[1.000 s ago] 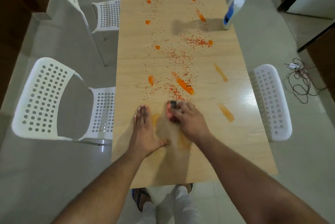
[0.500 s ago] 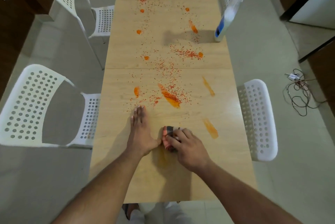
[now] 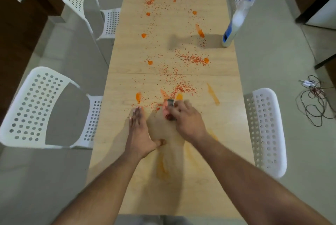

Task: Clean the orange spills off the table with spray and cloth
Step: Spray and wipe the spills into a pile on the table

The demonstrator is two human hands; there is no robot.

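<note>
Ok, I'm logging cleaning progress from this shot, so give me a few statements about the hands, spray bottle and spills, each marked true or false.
1. The white and blue spray bottle lies on its side. False: it stands upright at the table's right edge.
2. The left hand rests flat on the light wooden table. True.
3. The right hand holds the bottle. False: it grips a small stained cloth.
4. Orange spills remain farther up the table. True.

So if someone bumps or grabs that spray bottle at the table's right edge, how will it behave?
The spray bottle is tall on a narrow base, so it likely tips easily. It stands right at the table edge, so a sideways push could send it to the floor. It looks like plastic: probably stiff and unlikely to shatter.
</note>
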